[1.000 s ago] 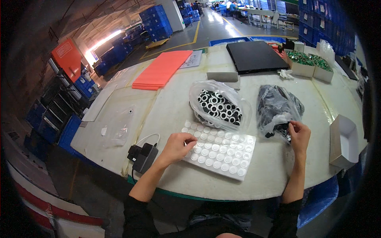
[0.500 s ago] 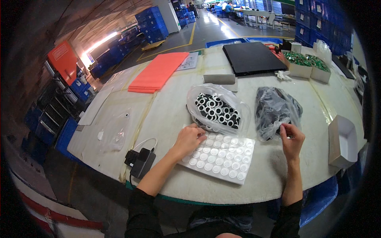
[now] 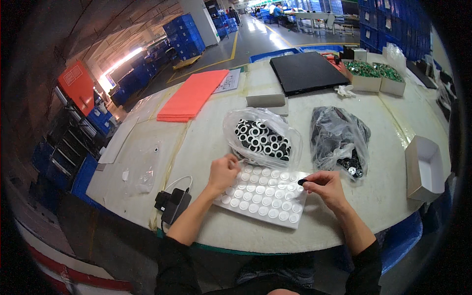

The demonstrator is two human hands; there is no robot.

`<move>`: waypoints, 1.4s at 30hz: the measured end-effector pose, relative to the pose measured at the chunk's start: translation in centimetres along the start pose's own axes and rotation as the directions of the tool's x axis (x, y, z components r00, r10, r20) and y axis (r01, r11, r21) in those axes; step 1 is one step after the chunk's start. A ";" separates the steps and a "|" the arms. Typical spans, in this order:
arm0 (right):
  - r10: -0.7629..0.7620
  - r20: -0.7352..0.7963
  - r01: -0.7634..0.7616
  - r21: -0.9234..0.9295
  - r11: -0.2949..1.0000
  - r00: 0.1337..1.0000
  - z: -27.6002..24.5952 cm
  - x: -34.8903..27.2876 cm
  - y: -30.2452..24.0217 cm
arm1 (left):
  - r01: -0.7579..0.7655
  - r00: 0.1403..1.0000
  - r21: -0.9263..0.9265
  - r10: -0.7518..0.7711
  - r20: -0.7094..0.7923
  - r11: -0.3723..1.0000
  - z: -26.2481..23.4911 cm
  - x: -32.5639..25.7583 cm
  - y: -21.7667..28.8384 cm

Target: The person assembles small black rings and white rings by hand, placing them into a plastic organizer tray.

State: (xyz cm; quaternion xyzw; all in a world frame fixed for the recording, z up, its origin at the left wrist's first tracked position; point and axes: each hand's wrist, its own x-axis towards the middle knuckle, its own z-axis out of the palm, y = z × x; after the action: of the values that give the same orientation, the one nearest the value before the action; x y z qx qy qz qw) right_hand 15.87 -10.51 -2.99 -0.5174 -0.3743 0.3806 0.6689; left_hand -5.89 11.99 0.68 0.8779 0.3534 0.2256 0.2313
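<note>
A white tray with rows of round white cups lies on the table in front of me. Over its far right corner, my right hand pinches a small black round part. My left hand is at the tray's far left corner, fingers drawn together beside the near edge of a clear bag. Whatever is between those fingertips is too small and blurred to make out. Black and white rings fill that bag. To its right, another clear bag holds dark parts, some showing at its mouth.
A black adapter with a cable lies left of the tray. Orange-red sheets, a black slab and boxes of green parts are farther back. An open white box stands at right.
My right hand has come left and nearer from the dark-parts bag to the tray, now with a black part. That bag's mouth lies more open. My left hand has shifted slightly left.
</note>
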 end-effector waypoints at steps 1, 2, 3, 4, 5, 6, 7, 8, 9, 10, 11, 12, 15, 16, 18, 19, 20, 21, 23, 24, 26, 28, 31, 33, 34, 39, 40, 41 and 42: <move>0.003 -0.002 -0.003 0.008 1.000 1.000 0.1 0.0 0.0 | 0.200 0.975 -0.329 -0.221 -0.029 0.923 -0.4 -0.6 -0.2; -0.002 -0.012 0.002 0.004 1.000 1.000 0.1 0.0 0.0 | 0.209 0.967 -0.574 -0.254 0.002 0.791 -0.3 -0.7 -1.5; -0.008 -0.016 0.008 -0.002 1.000 1.000 0.3 0.0 -0.1 | 0.212 0.966 -0.570 -0.257 0.002 0.794 -0.3 -1.4 -1.3; -0.006 -0.021 0.006 -0.002 1.000 1.000 0.2 -0.1 -0.2 | 0.161 0.969 -0.700 -0.245 -0.021 0.696 0.1 -2.0 -0.6; 0.033 -0.002 -0.033 0.013 0.999 0.999 0.1 -0.3 -0.4 | 0.104 0.970 -0.810 -0.238 -0.045 0.577 0.4 -2.6 0.3; 0.070 0.018 -0.071 0.029 0.997 0.997 0.2 -0.4 -0.6 | 0.106 0.971 -0.810 -0.235 -0.041 0.577 0.6 -3.3 1.3; 0.074 0.001 -0.074 0.024 0.997 0.997 0.4 -0.4 -0.7 | 0.076 0.984 -0.829 -0.176 -0.028 0.554 1.1 -3.9 2.6; 0.118 0.012 -0.119 0.037 0.992 0.993 0.8 -0.3 -0.8 | 0.047 0.993 -0.848 -0.115 -0.016 0.528 1.5 -4.4 3.8; 0.164 0.027 -0.165 0.049 0.985 0.986 1.1 -0.3 -0.8 | 0.053 0.994 -0.854 -0.109 -0.004 0.518 1.9 -4.9 4.8; 0.184 0.040 -0.186 0.051 0.981 0.982 1.0 -0.3 -0.8 | 0.062 0.998 -0.857 -0.053 0.040 0.512 2.5 -5.1 6.0; 0.190 0.051 -0.193 0.048 0.980 0.980 0.7 -0.4 -0.2 | 0.069 0.997 -0.860 0.005 0.083 0.506 3.0 -5.2 7.2; 0.201 0.053 -0.204 0.063 0.977 0.978 0.9 -0.3 -0.2 | 0.130 0.990 -0.857 -0.012 0.143 0.499 3.2 -5.4 8.2; 0.202 0.048 -0.206 0.092 0.974 0.978 1.2 -0.5 -0.2 | 0.114 0.982 -0.796 0.053 0.180 0.594 5.2 -5.4 8.8; 0.192 0.054 -0.197 0.115 0.974 0.980 1.2 -0.6 -0.2 | -0.006 0.982 -0.659 0.130 0.139 0.752 5.6 -5.3 8.5; 0.189 0.049 -0.193 0.117 0.974 0.981 1.2 -0.7 -0.2 | -0.121 0.979 -0.626 0.195 0.051 0.770 6.6 -5.0 8.4; 0.185 0.053 -0.191 0.123 0.974 0.981 1.2 -0.7 -0.2 | -0.232 0.965 -0.577 0.258 -0.038 0.783 7.0 -5.0 8.4; 0.188 0.048 -0.192 0.124 0.974 0.981 1.2 -0.8 -0.2 | -0.230 0.965 -0.579 0.259 -0.033 0.782 7.4 -5.1 8.6; 0.187 0.060 -0.193 0.121 0.974 0.981 1.2 -0.8 -0.2 | -0.176 0.974 -0.670 0.227 -0.012 0.721 7.7 -5.2 8.7; 0.189 0.072 -0.197 0.121 0.973 0.979 1.1 -0.8 -0.2 | -0.116 0.981 -0.751 0.195 0.018 0.651 8.0 -5.4 8.8; 0.199 0.083 -0.209 0.135 0.969 0.976 1.1 -0.8 -0.2 | -0.099 0.985 -0.748 0.170 0.019 0.656 8.0 -5.4 8.7; 0.212 0.094 -0.224 0.149 0.963 0.973 1.2 -0.8 -0.2 | -0.078 0.990 -0.746 0.141 0.022 0.661 8.0 -5.5 8.7; 0.140 0.115 -0.154 0.125 0.980 0.984 1.4 -0.9 -0.3 | -0.080 0.991 -0.763 0.131 0.006 0.641 7.8 -5.5 8.9; 0.169 0.112 -0.182 0.121 0.976 0.979 1.1 -0.8 -0.1 | -0.035 0.996 -0.793 0.085 0.021 0.608 8.0 -5.7 8.7; 0.172 0.104 -0.184 0.122 0.975 0.980 1.1 -0.8 -0.1 | -0.012 0.996 -0.825 0.075 0.037 0.565 8.0 -5.7 8.8; 0.172 0.099 -0.184 0.124 0.975 0.980 1.1 -0.8 -0.1 | 0.009 0.997 -0.852 0.066 0.051 0.523 8.0 -5.8 8.8; 0.125 0.080 -0.127 0.018 0.992 0.989 1.7 -1.3 -0.3 | 0.091 0.989 -0.827 0.044 0.139 0.555 7.6 -6.0 8.5; 0.106 0.060 -0.105 -0.031 0.994 0.992 1.9 -1.3 -0.3 | 0.100 0.989 -0.831 0.037 0.144 0.547 7.5 -6.2 8.5; 0.108 0.062 -0.106 -0.033 0.994 0.992 1.9 -1.3 -0.4 | 0.100 0.989 -0.833 0.036 0.142 0.545 7.4 -6.3 8.5; 0.090 0.054 -0.087 -0.061 0.994 0.994 1.8 -1.4 -0.4 | 0.053 0.993 -0.830 0.062 0.104 0.555 7.3 -6.5 8.5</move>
State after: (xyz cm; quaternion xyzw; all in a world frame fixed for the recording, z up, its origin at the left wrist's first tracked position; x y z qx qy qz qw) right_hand 13.70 -11.10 -2.43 -0.5420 -0.3805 0.4132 0.6251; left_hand -1.59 0.02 -1.81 0.6777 0.1879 0.3124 0.6386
